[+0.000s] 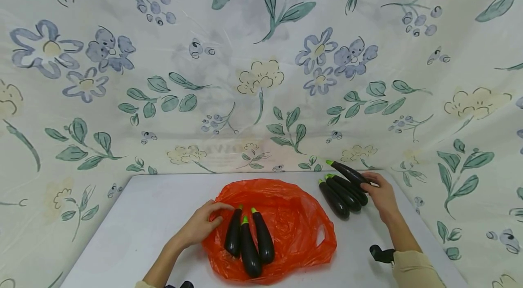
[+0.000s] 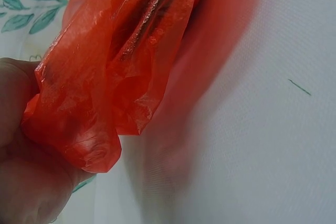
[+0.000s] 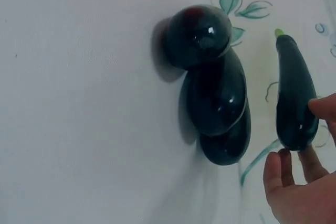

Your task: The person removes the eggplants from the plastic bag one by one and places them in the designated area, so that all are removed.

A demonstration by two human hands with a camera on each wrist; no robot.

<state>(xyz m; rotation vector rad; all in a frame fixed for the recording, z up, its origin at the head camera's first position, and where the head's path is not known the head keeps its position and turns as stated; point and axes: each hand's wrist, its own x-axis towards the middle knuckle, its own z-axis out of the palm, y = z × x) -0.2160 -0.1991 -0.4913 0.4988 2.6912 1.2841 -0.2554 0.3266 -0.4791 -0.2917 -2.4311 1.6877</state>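
Observation:
A red plastic bag point(image 1: 286, 215) lies spread wide on the table, with three dark eggplants resting side by side in its left part; one of them point(image 1: 250, 251) sits lowest. My left hand point(image 1: 202, 224) grips the bag's left rim, and the left wrist view has crumpled red film point(image 2: 105, 87) against that hand. Over at the right, my right hand point(image 1: 382, 192) holds another eggplant point(image 1: 347, 172) by its thick end, its green tip pointing away to the left. Just beneath it, three more eggplants lie in a row, the nearest point(image 1: 333, 199) leftmost. In the right wrist view, fingers and thumb pinch the held eggplant point(image 3: 295, 93), raised apart from those three.
The white table point(image 1: 163, 192) has its back edge against a hanging cloth point(image 1: 224, 97) printed with flowers and leaves, which also covers both sides. A black strap mount point(image 1: 382, 254) is on my right wrist.

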